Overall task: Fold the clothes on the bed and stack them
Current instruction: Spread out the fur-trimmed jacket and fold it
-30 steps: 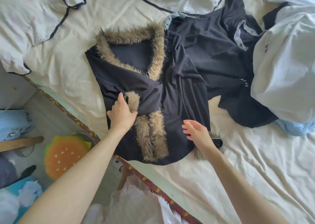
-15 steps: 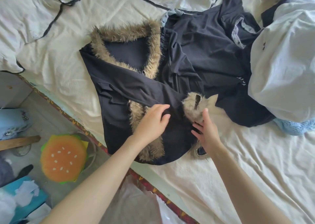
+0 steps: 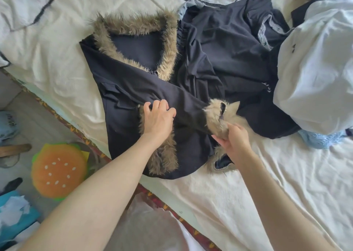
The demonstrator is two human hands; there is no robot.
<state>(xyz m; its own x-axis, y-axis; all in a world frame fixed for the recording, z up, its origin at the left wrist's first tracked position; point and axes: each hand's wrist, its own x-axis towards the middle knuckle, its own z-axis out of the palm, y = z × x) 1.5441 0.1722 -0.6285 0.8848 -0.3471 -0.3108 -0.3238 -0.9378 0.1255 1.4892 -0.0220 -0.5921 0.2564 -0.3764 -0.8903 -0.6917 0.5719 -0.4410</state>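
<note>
Hands: two, the left hand (image 3: 158, 119) and the right hand (image 3: 236, 142)
Dark navy jackets trimmed in tan fur: one dark fur-trimmed jacket (image 3: 133, 98)
Tan fur cuffs in view: two, one fur cuff (image 3: 217, 120) by the right hand and a second fur cuff (image 3: 221, 162) lower down
Other dark navy garments: at least one crumpled dark garment (image 3: 229, 46); an exact count could not be told
White garments: one bunched white cloth (image 3: 313, 75) at the right
Light blue knitted items: one blue knit piece (image 3: 317, 140)
Burger-shaped orange cushions: one burger cushion (image 3: 59, 170) on the floor
Beds: one cream-sheeted bed (image 3: 219, 203)
</note>
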